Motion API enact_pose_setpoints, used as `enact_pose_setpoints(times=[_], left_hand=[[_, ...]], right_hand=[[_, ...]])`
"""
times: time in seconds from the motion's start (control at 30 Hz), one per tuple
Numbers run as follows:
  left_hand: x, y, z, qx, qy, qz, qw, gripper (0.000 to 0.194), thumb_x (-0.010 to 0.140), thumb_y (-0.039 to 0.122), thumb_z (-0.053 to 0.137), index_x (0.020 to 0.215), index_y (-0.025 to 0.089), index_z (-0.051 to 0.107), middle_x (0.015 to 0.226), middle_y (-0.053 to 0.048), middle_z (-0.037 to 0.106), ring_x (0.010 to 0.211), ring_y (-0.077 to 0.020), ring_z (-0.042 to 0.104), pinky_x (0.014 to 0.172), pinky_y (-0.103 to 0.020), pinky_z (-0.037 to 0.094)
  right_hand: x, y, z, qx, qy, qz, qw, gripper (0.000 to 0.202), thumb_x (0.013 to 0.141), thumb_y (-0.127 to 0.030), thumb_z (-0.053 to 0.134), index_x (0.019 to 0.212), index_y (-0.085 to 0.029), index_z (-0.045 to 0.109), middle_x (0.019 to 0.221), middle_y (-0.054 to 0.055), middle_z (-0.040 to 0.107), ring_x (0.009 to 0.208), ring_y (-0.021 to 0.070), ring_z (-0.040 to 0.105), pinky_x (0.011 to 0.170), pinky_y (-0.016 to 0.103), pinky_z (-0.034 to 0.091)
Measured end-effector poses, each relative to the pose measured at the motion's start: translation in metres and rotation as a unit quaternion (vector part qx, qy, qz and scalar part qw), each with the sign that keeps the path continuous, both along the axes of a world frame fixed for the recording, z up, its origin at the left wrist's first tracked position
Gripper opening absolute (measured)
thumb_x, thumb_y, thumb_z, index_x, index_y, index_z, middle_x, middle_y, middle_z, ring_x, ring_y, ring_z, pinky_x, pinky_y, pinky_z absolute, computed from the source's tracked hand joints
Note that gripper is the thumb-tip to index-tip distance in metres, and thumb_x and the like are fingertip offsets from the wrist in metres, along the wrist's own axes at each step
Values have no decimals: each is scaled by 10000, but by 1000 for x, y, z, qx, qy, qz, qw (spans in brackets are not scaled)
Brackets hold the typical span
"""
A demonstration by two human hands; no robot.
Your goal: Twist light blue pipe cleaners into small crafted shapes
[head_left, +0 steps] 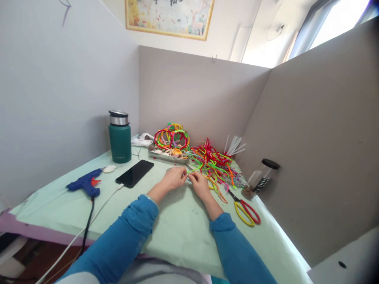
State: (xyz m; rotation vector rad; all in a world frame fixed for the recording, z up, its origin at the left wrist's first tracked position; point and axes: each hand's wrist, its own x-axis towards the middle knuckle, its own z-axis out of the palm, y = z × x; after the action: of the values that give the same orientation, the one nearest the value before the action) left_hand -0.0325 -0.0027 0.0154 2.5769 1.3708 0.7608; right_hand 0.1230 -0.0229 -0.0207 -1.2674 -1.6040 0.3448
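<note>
My left hand [174, 178] and my right hand [199, 184] are close together over the middle of the table, fingertips nearly touching. Both are pinched at a thin green strip [188, 172], mostly hidden by the fingers. Just behind and to the right of my hands spreads a tangled pile of colourful fuzzy stems [211, 159]. Behind my left hand is a metal tray [168, 158] of small pieces, with red, yellow and green rings [163, 139] on it. Scissors with one yellow and one red handle [247, 212] lie to the right of my right hand.
On the left are a green bottle [120, 144], a black phone [135, 173] with a white cable and a blue glue gun [85, 183]. A clear jar with a black lid [263, 177] leans at the right edge. Partition walls [198, 90] enclose the table [180, 232].
</note>
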Motion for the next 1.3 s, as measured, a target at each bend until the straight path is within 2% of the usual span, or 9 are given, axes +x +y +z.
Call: enact_pose_setpoints(times=[0.57, 0.87, 1.13, 1.3], left_hand=[[-1, -3, -1, 79, 48, -5, 996, 189, 831, 260, 469, 900, 206, 635, 939, -59, 605, 801, -173, 587, 680, -256, 406], [0, 6, -3, 32, -10, -29, 999, 178, 770, 197, 508, 827, 195, 677, 872, -40, 642, 831, -165, 584, 732, -239, 415], [0, 7, -3, -21, -22, 0, 1000, 183, 783, 247, 529, 859, 200, 689, 799, -30, 681, 730, -147, 578, 676, -218, 407], [1, 9, -3, -28, -21, -2, 999, 200, 780, 251, 530, 869, 217, 707, 807, -23, 700, 752, -155, 592, 683, -217, 409]], right_hand=[[0, 1, -1, -12, 3, -2, 1000, 239, 793, -380, 520, 702, -184, 623, 676, 20, 642, 634, 172, 542, 596, 266, 359], [1, 2, -3, -11, -3, 1, 1000, 209, 787, -346, 531, 722, -184, 646, 678, 16, 649, 651, 174, 558, 615, 269, 379], [0, 0, 0, -15, 1, 6, 1000, 220, 785, -353, 520, 729, -179, 644, 686, 24, 656, 646, 176, 558, 606, 271, 374], [1, 0, -1, -17, 7, 10, 1000, 216, 784, -354, 522, 733, -183, 643, 689, 20, 656, 651, 175, 561, 609, 270, 378]])
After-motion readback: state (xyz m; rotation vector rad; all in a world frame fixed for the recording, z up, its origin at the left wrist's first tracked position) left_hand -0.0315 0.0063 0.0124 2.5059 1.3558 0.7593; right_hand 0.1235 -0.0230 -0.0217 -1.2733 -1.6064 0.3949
